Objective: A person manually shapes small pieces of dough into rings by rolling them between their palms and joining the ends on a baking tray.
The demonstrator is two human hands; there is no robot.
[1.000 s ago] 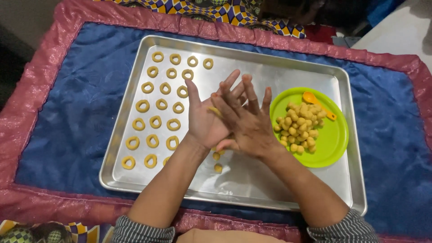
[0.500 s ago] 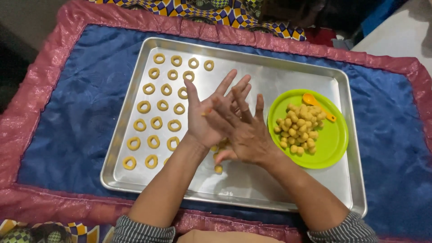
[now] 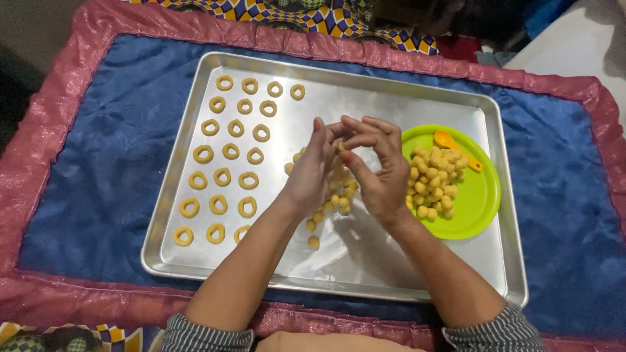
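Steel tray (image 3: 391,274) unmoved; left hand (image 3: 310,173) and right hand (image 3: 378,173), earlier flat, now pinch dough (image 3: 340,147) (axis hidden).

Light is moderate, from overhead, warm indoor. Tray (image 3: 404,111) shows soft glare and dull reflections, with a blurry shadow of the hands below the right wrist. Centre is sharp; fingers (image 3: 355,133) slightly soft. Corners darker, top edge dim. Pink trim (image 3: 59,137) glints. Mild wide-angle bend at edges.
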